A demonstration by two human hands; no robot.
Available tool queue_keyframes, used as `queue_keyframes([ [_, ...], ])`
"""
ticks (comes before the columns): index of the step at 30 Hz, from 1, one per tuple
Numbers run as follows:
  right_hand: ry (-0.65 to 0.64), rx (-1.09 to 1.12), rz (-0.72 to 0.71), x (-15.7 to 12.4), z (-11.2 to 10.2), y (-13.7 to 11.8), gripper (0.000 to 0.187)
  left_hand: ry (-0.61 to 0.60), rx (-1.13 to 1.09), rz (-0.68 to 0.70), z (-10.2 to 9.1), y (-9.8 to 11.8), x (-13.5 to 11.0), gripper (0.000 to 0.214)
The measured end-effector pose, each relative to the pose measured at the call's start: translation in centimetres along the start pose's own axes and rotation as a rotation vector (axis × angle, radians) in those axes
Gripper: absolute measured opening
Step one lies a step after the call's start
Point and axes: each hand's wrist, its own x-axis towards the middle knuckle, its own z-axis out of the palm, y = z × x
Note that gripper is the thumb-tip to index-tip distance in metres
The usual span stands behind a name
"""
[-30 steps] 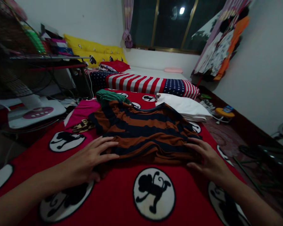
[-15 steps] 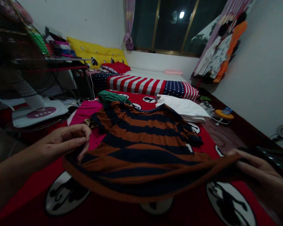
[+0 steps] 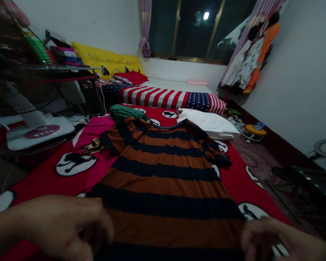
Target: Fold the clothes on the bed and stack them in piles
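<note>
A T-shirt with brown and navy stripes (image 3: 163, 186) lies spread on a red blanket (image 3: 49, 188) that bears white ovals with black figures. Its neckline points away from me, and the lower hem falls outside the view. At the left side of the shirt's lower part is my left hand (image 3: 67, 224), its fingers bent and apart from the thumb, with no cloth seen in it. Over by the right lower side, my right hand (image 3: 279, 235) is slightly blurred. Its fingers are curved, and the blanket shows through the gap between them and the thumb.
Beyond the shirt lie pink cloth (image 3: 95, 132), a green garment (image 3: 127, 112) and folded white cloth (image 3: 209, 123). A fan base (image 3: 40, 130) stands at left. Farther back is a bed with a flag-patterned cover (image 3: 154, 96). An orange stool (image 3: 255, 130) is at right.
The shirt's lower part, held up and stretched between both hands before, now lies flat. Both hands have come lower and nearer to me and let go of the hem.
</note>
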Motion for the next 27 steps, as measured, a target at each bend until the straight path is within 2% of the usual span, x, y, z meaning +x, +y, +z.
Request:
queue_keyframes([
  [1,-0.036,0.029,0.002,1.1,-0.8,-1.0,0.055,-0.044,-0.035,0.006,-0.7,0.9,0.8,0.041],
  [2,0.052,0.028,-0.024,2.5,-1.6,-1.8,0.05,0.002,-0.033,0.031,-1.3,1.6,1.8,0.038],
  [4,0.337,-0.043,-0.04,5.4,-3.0,-2.4,0.042,0.227,0.068,0.129,-2.3,2.8,4.7,0.034],
  [6,0.594,-0.211,-0.05,8.1,-3.8,-1.9,0.037,0.459,0.209,0.253,-3.0,3.0,8.5,0.034],
  [8,0.708,-0.395,-0.037,10.2,-4.2,-1.0,0.032,0.668,0.327,0.346,-3.5,2.3,12.4,0.039],
  [10,0.712,-0.513,-0.012,11.4,-4.2,-0.2,0.029,0.805,0.395,0.297,-3.9,0.8,15.9,0.049],
  [12,0.682,-0.549,-0.005,11.7,-4.1,0.2,0.027,0.907,0.424,0.216,-4.3,-1.0,18.4,0.06],
  [14,0.668,-0.549,-0.027,11.5,-3.9,0.3,0.026,0.989,0.421,0.16,-4.4,-2.6,19.8,0.063],
  [16,0.672,-0.54,-0.043,11.0,-4.0,0.4,0.027,1.049,0.41,0.149,-4.4,-3.7,20.3,0.056],
  [21,0.714,-0.535,-0.002,10.5,-4.3,0.2,0.033,1.031,0.48,0.093,-4.1,-3.6,20.4,0.048],
  [27,0.622,-0.489,-0.05,12.1,-3.4,-1.4,0.028,0.965,0.528,0.018,-4.2,-3.1,20.0,0.05],
])
